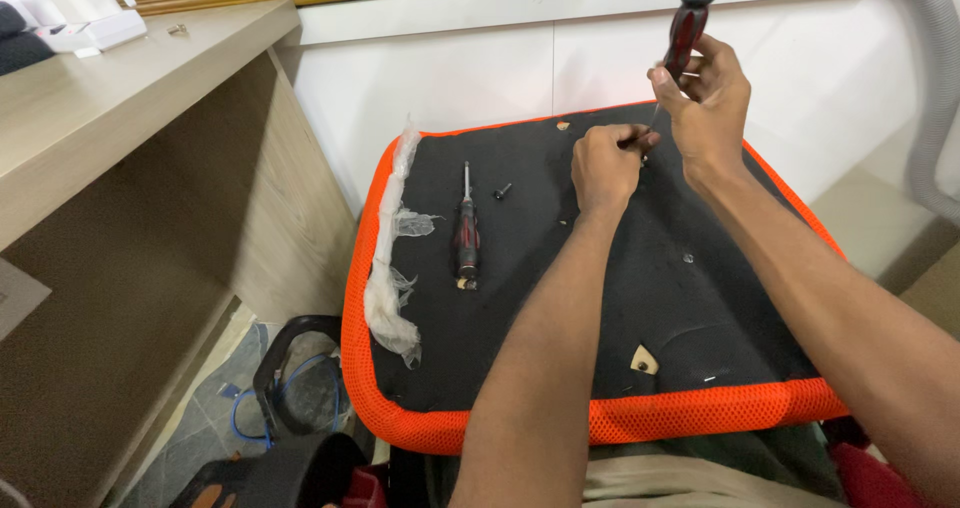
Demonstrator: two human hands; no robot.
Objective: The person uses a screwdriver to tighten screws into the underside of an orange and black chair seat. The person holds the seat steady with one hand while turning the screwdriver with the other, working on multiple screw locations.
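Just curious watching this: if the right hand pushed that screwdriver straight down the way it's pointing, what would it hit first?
Probably the left hand, pinched around the shaft near its tip, then the black underside of the seat. The right hand holds the screwdriver; depth is unclear.

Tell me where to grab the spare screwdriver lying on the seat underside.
Grip the spare screwdriver by its thick red-and-black handle, coming from above with fingers across it. It lies flat, shaft pointing away, with bare fabric either side; the left hand is nearer.
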